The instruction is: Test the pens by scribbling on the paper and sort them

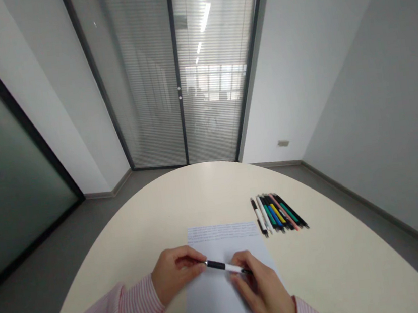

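A black and white pen is held nearly level above a sheet of paper, its left end a little higher. My left hand pinches the pen's tip end between thumb and fingers. Around the other, white end, my right hand has its thumb and fingers closed. Several lines of small writing run across the top of the paper; the part below them is blank where it shows. Both hands are over the paper or its left edge.
Several pens in black, white, green, blue, yellow and pink lie side by side right of the paper's top. The round cream table has its far edge near a glass door with blinds.
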